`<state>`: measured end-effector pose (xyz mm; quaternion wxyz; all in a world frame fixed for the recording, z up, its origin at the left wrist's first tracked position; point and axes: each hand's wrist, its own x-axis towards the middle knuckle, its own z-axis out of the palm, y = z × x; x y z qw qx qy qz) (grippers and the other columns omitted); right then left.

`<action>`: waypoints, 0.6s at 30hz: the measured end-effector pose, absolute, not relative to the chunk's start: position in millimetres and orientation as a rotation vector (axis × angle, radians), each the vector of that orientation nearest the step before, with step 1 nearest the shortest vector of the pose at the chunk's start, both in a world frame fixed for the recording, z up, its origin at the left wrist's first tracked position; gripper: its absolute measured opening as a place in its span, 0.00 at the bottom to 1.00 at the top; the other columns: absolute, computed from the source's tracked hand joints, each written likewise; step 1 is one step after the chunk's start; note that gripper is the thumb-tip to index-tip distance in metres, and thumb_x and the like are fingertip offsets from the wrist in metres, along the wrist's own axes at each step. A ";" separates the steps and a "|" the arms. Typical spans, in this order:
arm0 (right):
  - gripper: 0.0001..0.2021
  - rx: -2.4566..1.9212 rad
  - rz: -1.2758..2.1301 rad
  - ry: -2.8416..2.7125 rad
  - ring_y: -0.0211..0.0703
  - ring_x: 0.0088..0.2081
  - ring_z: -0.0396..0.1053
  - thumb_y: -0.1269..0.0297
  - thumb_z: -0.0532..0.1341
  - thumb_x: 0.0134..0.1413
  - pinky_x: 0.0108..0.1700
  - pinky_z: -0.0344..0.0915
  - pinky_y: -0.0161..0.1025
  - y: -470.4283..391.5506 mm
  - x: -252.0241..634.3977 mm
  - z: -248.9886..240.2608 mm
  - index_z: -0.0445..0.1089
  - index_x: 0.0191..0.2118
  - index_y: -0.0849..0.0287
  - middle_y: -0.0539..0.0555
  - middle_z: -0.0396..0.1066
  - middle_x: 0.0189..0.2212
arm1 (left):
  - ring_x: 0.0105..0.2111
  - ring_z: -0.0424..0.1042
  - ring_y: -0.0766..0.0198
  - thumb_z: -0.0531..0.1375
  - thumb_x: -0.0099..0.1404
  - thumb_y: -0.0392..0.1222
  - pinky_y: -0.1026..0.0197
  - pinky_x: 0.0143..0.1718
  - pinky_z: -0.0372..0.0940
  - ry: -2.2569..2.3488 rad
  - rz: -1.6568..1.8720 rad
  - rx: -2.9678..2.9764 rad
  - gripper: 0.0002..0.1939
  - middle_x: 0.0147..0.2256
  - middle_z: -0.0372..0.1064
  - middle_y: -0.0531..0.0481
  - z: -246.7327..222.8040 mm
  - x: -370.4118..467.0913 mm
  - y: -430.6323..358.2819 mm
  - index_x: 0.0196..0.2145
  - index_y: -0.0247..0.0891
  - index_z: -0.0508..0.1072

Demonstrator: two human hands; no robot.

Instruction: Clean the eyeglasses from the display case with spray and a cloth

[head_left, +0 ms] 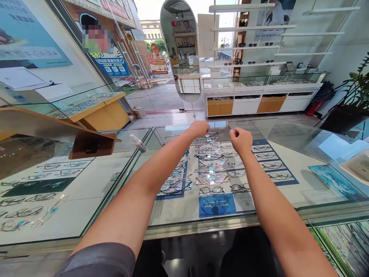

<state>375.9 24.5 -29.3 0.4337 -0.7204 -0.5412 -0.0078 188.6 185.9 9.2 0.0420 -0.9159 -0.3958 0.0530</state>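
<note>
Both my arms reach forward over a glass display counter (173,221). My left hand (199,129) is closed, held above the counter's far part; its fingers curl down and hide anything in them. Slightly to the right, my right hand (242,141) is also closed, thumb against the curled fingers, and I cannot make out anything in it. Beneath and between the hands, rows of eyeglasses (211,179) lie under the glass. Nearest me in the case is a blue card (216,205). A small white spray bottle (138,143) stands on the glass, left of my left forearm.
A wooden stand (90,145) juts in from the left. More eyeglasses (24,211) lie in the left case. At right are a blue leaflet (337,181) and a white device (357,165). Beyond the counter stand an oval mirror (181,50) and shelves (253,27).
</note>
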 end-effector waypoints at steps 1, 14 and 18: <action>0.18 -1.794 -0.014 -1.344 0.41 0.25 0.49 0.58 0.57 0.63 0.32 0.47 0.41 25.0 375.1 -29.2 0.52 0.23 0.53 0.49 0.59 0.20 | 0.46 0.77 0.49 0.63 0.63 0.37 0.55 0.48 0.66 -1.211 0.173 -2.805 0.12 0.45 0.82 0.39 7.7 190.8 186.4 0.42 0.41 0.85; 0.26 -1.664 0.210 -1.216 0.37 0.23 0.39 0.58 0.60 0.59 0.28 0.43 0.43 26.0 378.6 -32.0 0.45 0.17 0.51 0.43 0.38 0.17 | 0.43 0.76 0.50 0.61 0.70 0.51 0.54 0.43 0.63 -1.215 -0.143 -2.784 0.14 0.39 0.81 0.42 51.1 130.5 100.6 0.40 0.40 0.83; 0.26 -1.583 0.222 -1.224 0.35 0.23 0.38 0.58 0.61 0.58 0.28 0.41 0.43 28.3 376.0 -34.2 0.45 0.16 0.51 0.43 0.38 0.17 | 0.29 0.68 0.59 0.63 0.69 0.53 0.55 0.34 0.56 -1.222 -0.085 -2.987 0.15 0.28 0.76 0.48 60.5 68.1 43.7 0.33 0.41 0.82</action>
